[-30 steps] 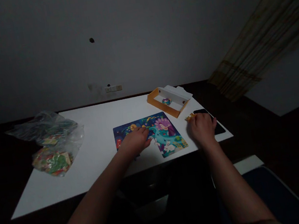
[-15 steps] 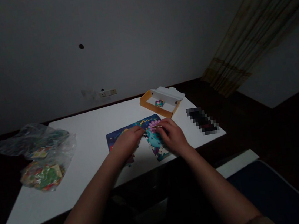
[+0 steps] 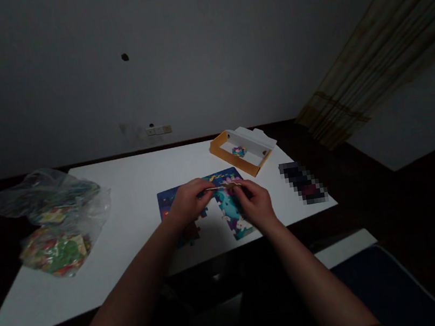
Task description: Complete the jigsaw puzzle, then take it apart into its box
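Note:
My left hand (image 3: 188,201) pinches the edge of a thin jigsaw puzzle piece (image 3: 216,188), which is seen nearly edge-on. Opposite it, my right hand (image 3: 258,203) grips another puzzle piece (image 3: 232,185) between thumb and fingers. The two pieces meet or nearly meet; whether they are joined I cannot tell. Beneath both hands lies a partly assembled jigsaw puzzle (image 3: 231,212) with a colourful undersea-looking picture. Its lower middle is a gap where the white table shows. My hands cover part of the left section and top edge.
An open orange-and-white box (image 3: 237,162) stands behind the puzzle, with puzzle pieces (image 3: 239,151) inside. Clear plastic bags (image 3: 57,252) of colourful pieces lie on the left of the white table (image 3: 129,176). A pixelated dark object (image 3: 303,183) lies near the right edge.
Both hands have lifted a little, and the pieces they hold have come close together above the puzzle. The camera view has shifted slightly.

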A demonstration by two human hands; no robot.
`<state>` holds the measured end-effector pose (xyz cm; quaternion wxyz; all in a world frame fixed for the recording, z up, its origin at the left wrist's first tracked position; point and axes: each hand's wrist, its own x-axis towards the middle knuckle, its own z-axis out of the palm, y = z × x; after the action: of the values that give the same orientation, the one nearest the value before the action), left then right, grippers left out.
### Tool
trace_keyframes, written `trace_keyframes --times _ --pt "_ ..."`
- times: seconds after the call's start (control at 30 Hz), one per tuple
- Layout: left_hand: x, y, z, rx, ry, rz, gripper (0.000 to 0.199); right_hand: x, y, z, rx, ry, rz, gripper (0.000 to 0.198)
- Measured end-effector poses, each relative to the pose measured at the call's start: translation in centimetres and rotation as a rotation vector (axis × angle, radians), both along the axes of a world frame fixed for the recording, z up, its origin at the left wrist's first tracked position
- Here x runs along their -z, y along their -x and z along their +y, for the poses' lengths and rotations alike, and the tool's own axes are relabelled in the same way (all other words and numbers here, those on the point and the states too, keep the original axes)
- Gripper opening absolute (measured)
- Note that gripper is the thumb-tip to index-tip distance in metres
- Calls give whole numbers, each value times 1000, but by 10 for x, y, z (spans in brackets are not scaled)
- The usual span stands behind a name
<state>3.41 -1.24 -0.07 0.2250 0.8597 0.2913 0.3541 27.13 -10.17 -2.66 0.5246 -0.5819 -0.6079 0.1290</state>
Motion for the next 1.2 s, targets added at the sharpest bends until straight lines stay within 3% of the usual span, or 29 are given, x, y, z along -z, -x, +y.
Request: trace_keyframes --times 0.17,0.27,0.37,0.5,0.6,0.8,0.97,1.2 --pt "6 -5 1 23 106 -10 23 -6 -1 -6 -168 -29 -149 33" --pt "7 -6 1 86 92 -24 25 -5 -1 -7 -273 -45 -210 32" --pt "1 -2 3 121 52 -35 16 -4 -1 -7 -251 -20 -227 35" --pt "-4 2 11 -115 109 -134 11 -12 9 -9 -132 -9 -247 36" --pt "4 3 18 -246 215 -172 10 -20 29 -12 -160 3 -413 32" --pt "26 0 30 -353 358 -205 16 -33 85 -22 -151 290 -726 47" --pt "27 0 32 -337 409 -248 16 -35 102 -23 -150 412 -675 39" --pt "25 0 31 -337 438 -276 10 -24 99 -17 -240 411 -496 40"
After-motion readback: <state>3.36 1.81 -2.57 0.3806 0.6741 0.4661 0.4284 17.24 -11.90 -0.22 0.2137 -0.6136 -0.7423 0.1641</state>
